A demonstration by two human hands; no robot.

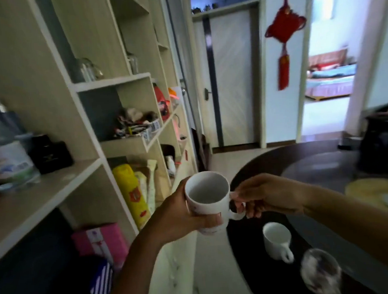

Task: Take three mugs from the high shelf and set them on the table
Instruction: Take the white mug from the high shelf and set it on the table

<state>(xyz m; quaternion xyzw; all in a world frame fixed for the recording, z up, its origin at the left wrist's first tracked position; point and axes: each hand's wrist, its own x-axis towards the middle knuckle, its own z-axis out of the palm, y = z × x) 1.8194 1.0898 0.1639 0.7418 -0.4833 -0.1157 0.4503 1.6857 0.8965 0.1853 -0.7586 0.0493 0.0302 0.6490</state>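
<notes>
I hold a white mug (208,197) upright in the air, between the shelf unit and the dark round table (325,234). My left hand (181,213) wraps its body from the left. My right hand (259,196) pinches its handle on the right. The mug is empty, with a faint red print on its side. A smaller white mug (277,240) stands on the table below, handle toward me. Beside it, at the lower right, stands a clear glass cup (321,273), blurred.
A tall beige shelf unit (82,85) fills the left, holding glasses, a yellow bottle (132,193), pink boxes and clutter. A yellow mat (377,192) and a dark object (381,142) lie on the table's far right. Light floor runs ahead toward a white door.
</notes>
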